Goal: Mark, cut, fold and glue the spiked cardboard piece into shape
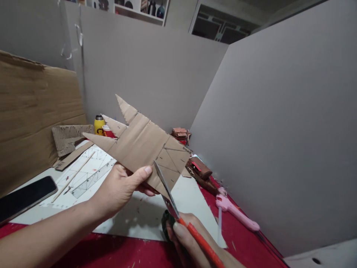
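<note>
My left hand [124, 182] grips a piece of cardboard [142, 136] by its lower edge, thumb on top and fingers underneath. Three pointed spikes stick out from the cardboard's left end, and pencil lines mark its right end. Scissors [170, 197] with orange handles are in my right hand [192, 230]. One blade lies over the cardboard near my left thumb, the other passes below it, so the lower edge sits between the blades. Something dark green shows beside my right hand; its kind is unclear.
A black phone [28, 199], a clear ruler [93, 178] and a thin stick [74, 176] lie at left on white board over red cloth. A pink glue gun [237, 212] rests at right, near brown model pieces [199, 167]. Large cardboard [39, 111] stands left; a yellow bottle [99, 125] stands behind.
</note>
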Available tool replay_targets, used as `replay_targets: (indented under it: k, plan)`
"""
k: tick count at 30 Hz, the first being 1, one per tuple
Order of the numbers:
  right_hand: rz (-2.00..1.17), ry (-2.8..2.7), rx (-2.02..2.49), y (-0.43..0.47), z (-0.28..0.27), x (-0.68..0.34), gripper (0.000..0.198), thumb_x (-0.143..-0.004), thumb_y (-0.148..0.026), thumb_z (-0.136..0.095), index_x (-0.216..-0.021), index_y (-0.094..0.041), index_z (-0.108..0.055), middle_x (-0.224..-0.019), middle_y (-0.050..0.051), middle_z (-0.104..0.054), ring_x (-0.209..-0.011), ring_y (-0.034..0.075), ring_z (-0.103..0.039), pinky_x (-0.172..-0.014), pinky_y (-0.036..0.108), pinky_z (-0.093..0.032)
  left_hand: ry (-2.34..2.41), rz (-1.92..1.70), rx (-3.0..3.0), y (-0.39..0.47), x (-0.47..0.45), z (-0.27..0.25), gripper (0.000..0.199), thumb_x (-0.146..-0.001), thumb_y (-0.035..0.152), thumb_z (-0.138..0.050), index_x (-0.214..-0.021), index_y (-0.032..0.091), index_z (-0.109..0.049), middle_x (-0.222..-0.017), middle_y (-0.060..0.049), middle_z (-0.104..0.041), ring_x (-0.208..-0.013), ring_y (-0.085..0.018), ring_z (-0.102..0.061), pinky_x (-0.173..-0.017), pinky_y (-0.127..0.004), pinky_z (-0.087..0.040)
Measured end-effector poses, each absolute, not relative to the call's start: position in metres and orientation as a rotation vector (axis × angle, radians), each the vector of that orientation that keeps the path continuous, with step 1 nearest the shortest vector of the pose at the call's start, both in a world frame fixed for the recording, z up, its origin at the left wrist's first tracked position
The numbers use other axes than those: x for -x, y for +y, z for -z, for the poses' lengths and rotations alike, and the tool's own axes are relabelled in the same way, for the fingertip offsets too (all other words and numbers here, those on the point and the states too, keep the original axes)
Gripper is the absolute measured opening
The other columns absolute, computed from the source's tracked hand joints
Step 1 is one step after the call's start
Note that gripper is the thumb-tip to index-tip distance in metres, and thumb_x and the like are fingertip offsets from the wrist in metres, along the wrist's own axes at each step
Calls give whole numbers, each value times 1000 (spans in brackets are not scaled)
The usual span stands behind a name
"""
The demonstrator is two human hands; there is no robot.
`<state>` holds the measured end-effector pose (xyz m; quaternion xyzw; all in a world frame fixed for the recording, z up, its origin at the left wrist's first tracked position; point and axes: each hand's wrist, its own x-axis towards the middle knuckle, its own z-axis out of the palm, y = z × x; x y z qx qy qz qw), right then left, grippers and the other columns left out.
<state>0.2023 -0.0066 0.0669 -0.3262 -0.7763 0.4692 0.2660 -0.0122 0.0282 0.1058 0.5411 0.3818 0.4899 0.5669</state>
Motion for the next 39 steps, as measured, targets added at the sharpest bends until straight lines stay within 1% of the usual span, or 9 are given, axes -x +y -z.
replay_targets:
  k: [4, 7, 12, 16, 21, 24, 27, 32, 39]
  plan:
    - [-1262, -2095, 923, -4, -61, -205, 56, -93, -74, -34, -78, -23, -49, -60, -3, -45, -58, 15, -41, -55, 27, -39, 792, -1169, -1235, 30, 11, -105, 31, -84, 41, -73, -79, 11, -78, -73, -8, -78, -63, -17, -72, -61, -22, -60]
    - [-1260, -2106, 888, -3, -52, -207, 53, -97, -68, -33, -77, -22, -47, -60, -3, -44, -58, 14, -39, -56, 26, -37, 768, -1188, -1224, 32, 12, -104, 28, -82, 40, -75, -86, 12, -78, -78, -8, -78, -66, -18, -73, -61, -25, -61]
    - [-1287, -2060, 869, -5, -43, -202, 50, -100, -64, -29, -82, -21, -47, -62, -4, -44, -56, 13, -36, -56, 26, -37, 909, -1130, -1303, 32, 13, -98, 44, -82, 51, -71, -74, 9, -77, -71, -12, -76, -66, -22, -72, -66, -31, -61]
    - [-1237, -2122, 861, -6, -53, -199, 50, -102, -61, -25, -86, -21, -50, -65, -2, -48, -59, 14, -42, -57, 26, -39, 992, -1061, -1361, 30, 13, -95, 52, -85, 57, -65, -69, 9, -77, -71, -16, -76, -72, -26, -73, -71, -35, -59]
    - [-1243, -2203, 876, -5, -67, -202, 50, -102, -62, -23, -87, -22, -49, -68, -1, -49, -60, 15, -42, -58, 26, -41, 1047, -1065, -1332, 27, 9, -101, 50, -83, 55, -66, -65, 9, -77, -64, -14, -76, -64, -22, -72, -67, -29, -57]
    - [-1238, -2128, 927, -7, -68, -203, 54, -99, -68, -28, -88, -21, -53, -66, -1, -50, -58, 15, -43, -59, 27, -43, 980, -1115, -1253, 25, 7, -106, 42, -78, 51, -73, -71, 10, -78, -66, -11, -76, -60, -19, -71, -62, -25, -57]
    - [-1240, -2046, 990, -9, -68, -202, 56, -96, -71, -31, -88, -21, -57, -63, -2, -48, -58, 16, -43, -60, 28, -44, 973, -1121, -1246, 24, 6, -106, 42, -78, 51, -73, -70, 10, -77, -63, -10, -75, -58, -19, -70, -59, -24, -56]
    - [-1186, -2043, 964, -13, -72, -197, 59, -95, -72, -32, -82, -22, -59, -58, -2, -43, -61, 18, -42, -65, 30, -46, 999, -1104, -1290, 26, 8, -100, 47, -83, 54, -68, -82, 8, -79, -77, -15, -79, -64, -20, -73, -65, -27, -57]
    - [-1088, -1944, 1015, -25, -78, -187, 61, -96, -71, -32, -79, -20, -61, -71, 1, -49, -63, 16, -39, -61, 28, -41, 1019, -1082, -1312, 23, 10, -104, 49, -84, 54, -66, -66, 10, -77, -67, -13, -77, -64, -21, -73, -67, -26, -57]
